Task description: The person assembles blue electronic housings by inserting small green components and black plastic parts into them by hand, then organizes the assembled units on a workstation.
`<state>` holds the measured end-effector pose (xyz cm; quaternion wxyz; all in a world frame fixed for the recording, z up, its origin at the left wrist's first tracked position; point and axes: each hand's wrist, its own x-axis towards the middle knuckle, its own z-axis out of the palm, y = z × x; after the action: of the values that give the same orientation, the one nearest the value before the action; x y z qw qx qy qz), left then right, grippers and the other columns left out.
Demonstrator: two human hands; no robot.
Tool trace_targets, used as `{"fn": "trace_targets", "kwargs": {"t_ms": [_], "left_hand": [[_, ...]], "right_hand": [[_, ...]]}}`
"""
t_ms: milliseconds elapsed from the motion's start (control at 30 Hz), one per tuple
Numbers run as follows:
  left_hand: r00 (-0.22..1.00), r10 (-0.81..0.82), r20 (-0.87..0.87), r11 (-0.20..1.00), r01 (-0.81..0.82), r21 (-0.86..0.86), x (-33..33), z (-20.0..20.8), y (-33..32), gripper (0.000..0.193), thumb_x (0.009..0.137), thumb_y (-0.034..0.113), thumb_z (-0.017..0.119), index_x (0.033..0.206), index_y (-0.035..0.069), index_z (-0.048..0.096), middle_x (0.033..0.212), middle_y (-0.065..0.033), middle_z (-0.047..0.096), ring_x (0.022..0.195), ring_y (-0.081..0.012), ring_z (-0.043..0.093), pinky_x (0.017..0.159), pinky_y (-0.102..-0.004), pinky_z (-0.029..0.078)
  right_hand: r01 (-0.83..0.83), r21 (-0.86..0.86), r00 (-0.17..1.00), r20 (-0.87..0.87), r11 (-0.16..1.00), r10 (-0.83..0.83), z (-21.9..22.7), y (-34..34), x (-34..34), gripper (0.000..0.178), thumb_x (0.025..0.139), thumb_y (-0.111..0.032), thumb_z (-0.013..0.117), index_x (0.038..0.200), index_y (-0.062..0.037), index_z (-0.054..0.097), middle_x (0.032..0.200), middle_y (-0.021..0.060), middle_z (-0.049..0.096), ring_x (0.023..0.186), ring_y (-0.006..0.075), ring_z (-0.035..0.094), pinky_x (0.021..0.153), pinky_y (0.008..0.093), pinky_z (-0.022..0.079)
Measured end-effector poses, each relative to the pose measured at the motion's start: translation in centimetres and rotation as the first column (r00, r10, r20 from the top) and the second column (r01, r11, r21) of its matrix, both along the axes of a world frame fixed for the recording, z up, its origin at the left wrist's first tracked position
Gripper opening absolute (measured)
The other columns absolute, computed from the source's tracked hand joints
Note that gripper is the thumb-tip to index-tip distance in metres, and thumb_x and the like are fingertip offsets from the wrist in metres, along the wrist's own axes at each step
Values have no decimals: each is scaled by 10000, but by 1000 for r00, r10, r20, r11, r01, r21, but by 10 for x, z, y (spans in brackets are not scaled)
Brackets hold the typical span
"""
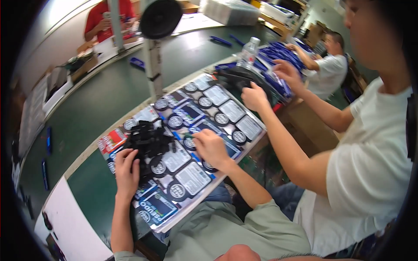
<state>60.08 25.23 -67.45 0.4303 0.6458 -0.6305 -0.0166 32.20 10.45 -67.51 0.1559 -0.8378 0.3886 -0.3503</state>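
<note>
A loose heap of small flat black pieces [150,137] lies on a printed sheet [191,176] patterned with wheels and labels. My left hand [126,172] rests at the near left edge of the heap, fingers bent with the thumb apart, touching black pieces. To the right of the heap, my right hand [212,148] is held over the sheet with thumb and fingertips pinched together. Something small and dark greenish shows at its fingertips, too blurred to name.
At my right a co-worker in a white shirt [370,174] reaches over a black bag-like object [246,82]. Beyond are a clear plastic bottle [249,51] and a pile of blue parts [278,56]. A post [153,65] stands past the sheet, beside a green conveyor belt [100,102] carrying scattered blue pieces.
</note>
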Motion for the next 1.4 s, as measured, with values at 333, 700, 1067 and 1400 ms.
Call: {"fn": "trace_targets", "kwargs": {"t_ms": [333, 700, 1067, 1400], "left_hand": [[990, 91, -107, 989, -103, -107, 23, -2, 16, 222, 866, 42, 703, 1089, 34, 700, 1081, -144, 641, 1002, -329, 638, 858, -402, 538], [859, 104, -500, 968, -203, -146, 38, -4, 18, 155, 946, 52, 635, 1091, 3, 660, 1036, -120, 621, 910, -255, 635, 769, -337, 517], [856, 152, -494, 956, -254, -145, 63, 0, 2, 139, 939, 35, 628, 1065, 15, 681, 928, -98, 648, 785, -184, 630, 659, -297, 502], [927, 184, -326, 981, -194, 1, 129, -2, -202, 274, 922, 151, 650, 1169, 32, 649, 989, -151, 666, 905, -301, 673, 788, -424, 537]], "right_hand": [[-61, -127, 976, -217, 990, 32, 0, -15, 26, 159, 853, -182, 726, 920, -41, 695, 911, 161, 640, 888, 361, 625, 756, 470, 496], [-409, -5, 874, -288, 912, 391, 25, 5, 97, 410, 870, -92, 713, 1250, 34, 625, 1215, 216, 600, 1090, 398, 587, 957, 442, 478], [-336, 106, 942, 44, 936, 333, 29, -11, 111, 358, 813, -74, 766, 1146, -2, 657, 1105, 162, 585, 928, 300, 628, 816, 367, 521], [-188, 190, 941, 315, 964, 121, -8, -16, 106, 275, 907, -15, 669, 1179, -13, 629, 967, 118, 608, 706, 189, 597, 622, 307, 501]]}}
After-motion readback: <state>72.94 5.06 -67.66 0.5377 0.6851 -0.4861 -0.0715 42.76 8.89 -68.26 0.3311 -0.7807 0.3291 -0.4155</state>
